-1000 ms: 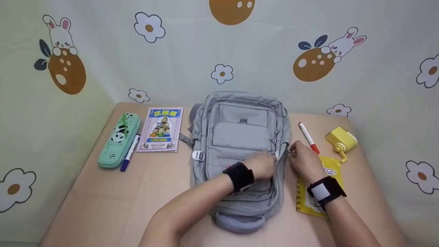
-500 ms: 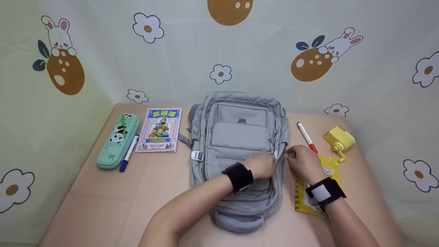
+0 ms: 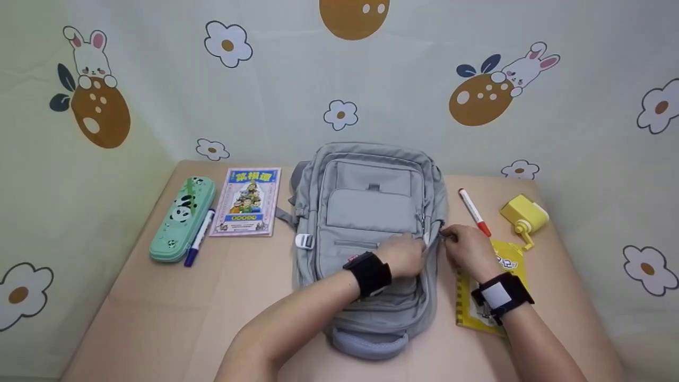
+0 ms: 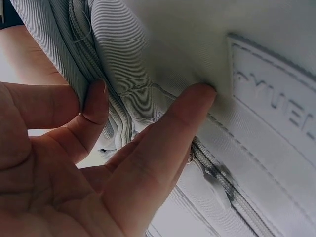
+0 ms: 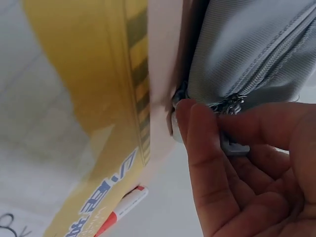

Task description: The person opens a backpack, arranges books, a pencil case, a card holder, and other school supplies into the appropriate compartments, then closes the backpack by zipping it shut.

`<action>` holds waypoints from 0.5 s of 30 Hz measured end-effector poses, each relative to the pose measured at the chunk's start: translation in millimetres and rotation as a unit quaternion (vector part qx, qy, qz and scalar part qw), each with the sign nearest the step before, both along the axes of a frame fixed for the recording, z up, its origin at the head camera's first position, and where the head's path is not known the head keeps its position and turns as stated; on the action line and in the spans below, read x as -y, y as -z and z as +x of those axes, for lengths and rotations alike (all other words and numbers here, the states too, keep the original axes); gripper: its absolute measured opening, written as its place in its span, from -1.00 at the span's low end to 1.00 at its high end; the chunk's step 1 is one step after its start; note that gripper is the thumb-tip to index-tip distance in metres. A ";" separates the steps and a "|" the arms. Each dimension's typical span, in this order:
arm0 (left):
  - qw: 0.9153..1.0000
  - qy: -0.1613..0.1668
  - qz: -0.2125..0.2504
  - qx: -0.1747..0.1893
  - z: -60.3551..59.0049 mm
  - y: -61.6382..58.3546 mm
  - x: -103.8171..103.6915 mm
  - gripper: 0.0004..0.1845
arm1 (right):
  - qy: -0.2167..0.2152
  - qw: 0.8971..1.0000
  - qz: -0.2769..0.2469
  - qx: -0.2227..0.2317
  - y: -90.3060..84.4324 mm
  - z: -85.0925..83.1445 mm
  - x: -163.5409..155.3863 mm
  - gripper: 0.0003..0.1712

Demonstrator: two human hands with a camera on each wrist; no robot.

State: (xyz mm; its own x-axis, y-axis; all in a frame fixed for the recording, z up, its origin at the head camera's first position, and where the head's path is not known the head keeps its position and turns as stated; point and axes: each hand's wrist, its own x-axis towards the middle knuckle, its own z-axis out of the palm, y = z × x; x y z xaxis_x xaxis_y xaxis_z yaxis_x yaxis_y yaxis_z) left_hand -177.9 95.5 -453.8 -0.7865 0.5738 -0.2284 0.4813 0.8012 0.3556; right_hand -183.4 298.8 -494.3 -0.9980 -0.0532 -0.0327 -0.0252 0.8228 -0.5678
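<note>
Soft grey backpack (image 3: pixel 371 223) flat at counter (image 3: pixel 159 307) centre. Left hand (image 3: pixel 406 254) pressing fabric, fingers straight. Right hand (image 3: pixel 466 248), at 3 o'clock edge, pinching zipper pull (image 5: pixel 232 145). Limp, light; hold near zipper.

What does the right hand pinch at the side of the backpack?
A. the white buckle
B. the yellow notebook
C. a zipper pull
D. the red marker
C: in the right wrist view the fingers of the right hand close on a grey zipper pull at the edge of the backpack; the red marker and the yellow notebook lie untouched beside it.
</note>
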 end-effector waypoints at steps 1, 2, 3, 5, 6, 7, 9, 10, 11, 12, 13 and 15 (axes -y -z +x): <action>1.000 0.000 -0.001 0.000 0.0 -0.3 0.0 -0.81 | 0.001 1.000 -0.004 0.005 0.4 -0.3 -0.4 -0.73; 1.000 -0.001 -0.003 0.000 -0.1 -0.4 -0.3 -0.80 | 0.002 1.000 -0.007 0.007 0.7 -0.5 -0.6 -0.75; 1.000 0.000 -0.005 -0.001 -0.1 -0.5 -0.6 -0.80 | 0.000 1.000 -0.007 0.005 1.1 -0.8 -0.9 -0.76; 1.000 -0.002 -0.009 -0.002 -0.6 -0.7 -1.7 -0.79 | -0.003 1.000 -0.001 -0.006 1.8 -1.1 -1.6 -0.79; 1.000 -0.002 -0.011 -0.002 -0.9 -0.7 -2.2 -0.79 | -0.006 1.000 0.004 -0.016 2.3 -1.4 -2.1 -0.80; 1.000 -0.002 -0.013 -0.001 -1.1 -1.0 -2.6 -0.78 | -0.008 1.000 0.011 -0.025 2.4 -1.9 -2.4 -0.81; 1.000 -0.002 -0.014 -0.002 -1.2 -1.7 -2.8 -0.79 | -0.010 0.999 0.020 -0.038 1.8 -2.7 -2.2 -0.82; 1.000 -0.002 -0.014 -0.003 -1.4 -1.6 -2.9 -0.79 | -0.008 0.999 0.020 -0.037 1.6 -2.9 -1.9 -0.82; 1.000 -0.002 -0.013 -0.005 -1.5 -1.2 -2.8 -0.80 | -0.006 0.999 0.016 -0.035 1.5 -3.4 -1.4 -0.82; 1.000 -0.002 -0.012 -0.006 -1.1 -1.0 -2.6 -0.80 | -0.005 0.999 0.013 -0.033 1.8 -3.8 -0.9 -0.82; 1.000 -0.002 -0.012 -0.006 -0.6 -0.7 -2.3 -0.81 | -0.003 1.000 0.008 -0.027 1.9 -3.8 -0.1 -0.81; 1.000 0.000 -0.012 -0.008 0.2 0.4 -1.6 -0.81 | -0.002 1.000 -0.001 -0.022 3.0 -3.5 1.0 -0.79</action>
